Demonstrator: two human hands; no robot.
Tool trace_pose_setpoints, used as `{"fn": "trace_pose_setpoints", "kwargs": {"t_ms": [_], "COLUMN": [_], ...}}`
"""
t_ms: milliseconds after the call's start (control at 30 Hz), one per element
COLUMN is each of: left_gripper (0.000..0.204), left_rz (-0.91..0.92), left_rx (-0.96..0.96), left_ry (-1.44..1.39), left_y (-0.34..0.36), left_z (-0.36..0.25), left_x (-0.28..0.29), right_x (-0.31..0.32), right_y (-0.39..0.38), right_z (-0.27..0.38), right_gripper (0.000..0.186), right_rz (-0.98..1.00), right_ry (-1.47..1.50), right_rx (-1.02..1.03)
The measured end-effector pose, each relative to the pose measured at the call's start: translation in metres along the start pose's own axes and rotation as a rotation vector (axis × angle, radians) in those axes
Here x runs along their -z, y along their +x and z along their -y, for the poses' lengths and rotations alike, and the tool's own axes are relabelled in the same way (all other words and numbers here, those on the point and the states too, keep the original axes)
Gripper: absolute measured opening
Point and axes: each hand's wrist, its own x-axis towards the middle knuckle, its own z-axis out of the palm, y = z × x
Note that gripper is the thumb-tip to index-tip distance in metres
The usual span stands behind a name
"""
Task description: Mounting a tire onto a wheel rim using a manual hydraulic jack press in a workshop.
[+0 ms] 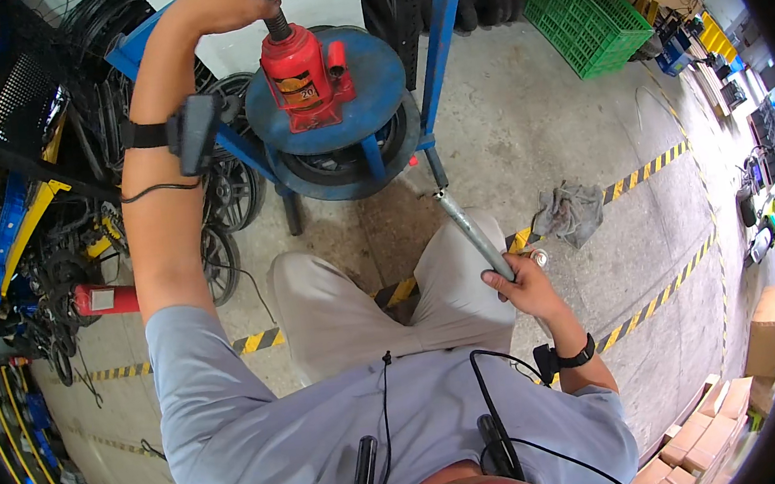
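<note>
Gripping a metal tube (474,234) with right hand (531,286), left hand (229,2) at top of red jack (298,71) on round blue plate (379,73); cannot tell left grip.

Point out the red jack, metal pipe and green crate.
Red jack (295,70): head view, middle of its body.
Metal pipe (474,234): head view, middle of its shaft.
Green crate (569,32): head view, side wall.

The left hand (232,3) stretches far forward; the right hand (534,286) curls closed.

Bright; edges warped (perhaps blurry).
</note>
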Motion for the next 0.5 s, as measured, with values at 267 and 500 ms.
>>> {"fn": "trace_pose_setpoints", "kwargs": {"t_ms": [267,500], "left_gripper": [0.037,0.030], "left_rz": [0.169,-0.012], "left_rx": [0.408,0.695], "left_ry": [0.121,0.530], "left_y": [0.006,0.018], "left_z": [-0.020,-0.049], "left_x": [0.003,-0.018], "right_x": [-0.002,-0.001], "right_y": [-0.005,-0.006], "right_z": [0.009,-0.010], "right_gripper": [0.033,0.034], "right_rz": [-0.027,-0.046], "right_ry": [0.023,0.015], "right_rx": [-0.032,-0.016]}}
